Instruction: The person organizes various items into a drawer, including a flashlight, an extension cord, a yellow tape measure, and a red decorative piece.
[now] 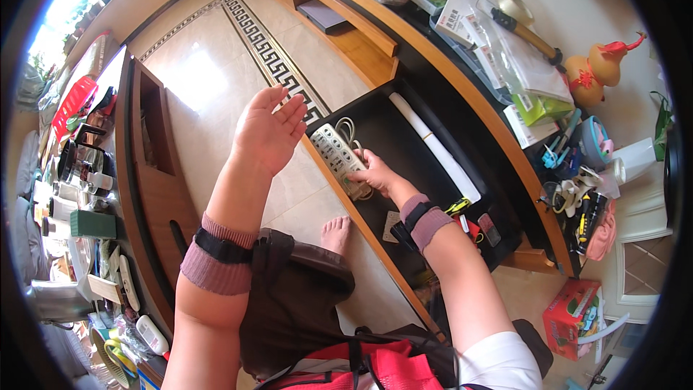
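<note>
My right hand (377, 174) grips the near end of a white power strip (333, 149) that has several sockets. Its grey cord (346, 128) is looped beside it. The strip lies along the front side of a pulled-out black drawer (391, 133) with a wooden front. My left hand (269, 131) is raised over the tiled floor, left of the drawer, palm up with the fingers apart and nothing in it. A long white roll (433, 144) lies deeper in the drawer. Near my right wrist are a yellow-and-black tool (458, 206) and a small dark red object (489, 229).
The cabinet top (476, 73) holds boxes, a gourd ornament (590, 73) and a tape roll (515, 8). On the left, a coffee table (162, 195) carries a glass pot (81, 160) and a green box (93, 224). A red carton (568, 314) stands at lower right. My bare foot (336, 234) is beside the drawer.
</note>
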Demonstrator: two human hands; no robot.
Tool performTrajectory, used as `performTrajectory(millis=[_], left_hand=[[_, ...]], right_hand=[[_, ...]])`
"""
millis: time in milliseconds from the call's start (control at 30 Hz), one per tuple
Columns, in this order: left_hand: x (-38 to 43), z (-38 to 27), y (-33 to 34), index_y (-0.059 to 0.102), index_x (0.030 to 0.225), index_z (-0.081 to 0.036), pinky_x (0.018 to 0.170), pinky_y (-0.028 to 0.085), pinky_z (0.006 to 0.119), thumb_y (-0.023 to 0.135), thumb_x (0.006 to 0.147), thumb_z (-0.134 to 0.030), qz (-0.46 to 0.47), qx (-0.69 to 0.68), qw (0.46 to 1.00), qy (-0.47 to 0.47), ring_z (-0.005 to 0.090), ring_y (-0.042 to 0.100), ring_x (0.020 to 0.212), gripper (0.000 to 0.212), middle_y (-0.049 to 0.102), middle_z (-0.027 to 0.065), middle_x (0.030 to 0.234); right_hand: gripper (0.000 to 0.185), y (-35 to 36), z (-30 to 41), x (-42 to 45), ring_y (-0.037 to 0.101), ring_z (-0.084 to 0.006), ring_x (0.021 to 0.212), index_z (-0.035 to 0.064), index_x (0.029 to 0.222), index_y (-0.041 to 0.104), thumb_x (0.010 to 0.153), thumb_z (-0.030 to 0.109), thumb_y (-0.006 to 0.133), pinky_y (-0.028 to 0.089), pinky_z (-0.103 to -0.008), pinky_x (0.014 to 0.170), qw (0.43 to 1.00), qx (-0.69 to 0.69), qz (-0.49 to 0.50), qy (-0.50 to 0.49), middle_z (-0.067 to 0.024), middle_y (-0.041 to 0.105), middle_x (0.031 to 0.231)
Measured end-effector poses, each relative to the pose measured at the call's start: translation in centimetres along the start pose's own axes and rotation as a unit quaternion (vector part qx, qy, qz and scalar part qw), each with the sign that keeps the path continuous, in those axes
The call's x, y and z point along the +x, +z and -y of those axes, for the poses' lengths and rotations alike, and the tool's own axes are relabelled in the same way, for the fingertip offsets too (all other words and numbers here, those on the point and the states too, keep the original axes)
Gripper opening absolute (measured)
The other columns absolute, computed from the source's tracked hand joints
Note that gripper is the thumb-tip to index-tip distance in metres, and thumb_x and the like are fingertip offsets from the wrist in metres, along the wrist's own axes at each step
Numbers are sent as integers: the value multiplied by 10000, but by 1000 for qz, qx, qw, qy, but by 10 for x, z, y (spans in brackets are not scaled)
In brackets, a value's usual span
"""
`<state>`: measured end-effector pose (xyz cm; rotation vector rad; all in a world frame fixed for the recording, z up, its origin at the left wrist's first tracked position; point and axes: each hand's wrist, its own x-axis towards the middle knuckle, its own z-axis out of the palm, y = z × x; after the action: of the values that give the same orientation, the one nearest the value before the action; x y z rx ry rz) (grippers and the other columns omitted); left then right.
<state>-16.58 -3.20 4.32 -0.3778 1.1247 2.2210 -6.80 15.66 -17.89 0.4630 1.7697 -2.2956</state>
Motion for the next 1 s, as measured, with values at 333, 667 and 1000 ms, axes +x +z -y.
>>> performTrajectory(millis=[333,667,1000], left_hand=[[10,9,6,510,1099,-83,942,350,367,543,859,-243,40,-7,999,-22,248,475,1108,291,523,113,1178],[-6,44,62,528,1097,-93,912,369,364,549,847,-240,33,22,998,-48,233,504,1074,292,549,97,1162],[-52,127,140,559,1016,-98,865,405,362,551,841,-241,137,33,979,-149,232,527,986,226,572,83,1066]], right_hand=[[1067,13,-16,23,423,-379,1232,47,1440,-21,720,315,719,330,-384,1031,891,-434,-33,129,-286,348,1373],[873,3,67,-61,320,-351,1307,-1,1407,200,758,338,675,292,-374,1065,925,-325,-196,15,-279,312,1393],[428,-64,160,-264,524,-153,967,75,1209,489,831,209,636,443,-330,809,946,13,-312,-87,-34,550,1042]])
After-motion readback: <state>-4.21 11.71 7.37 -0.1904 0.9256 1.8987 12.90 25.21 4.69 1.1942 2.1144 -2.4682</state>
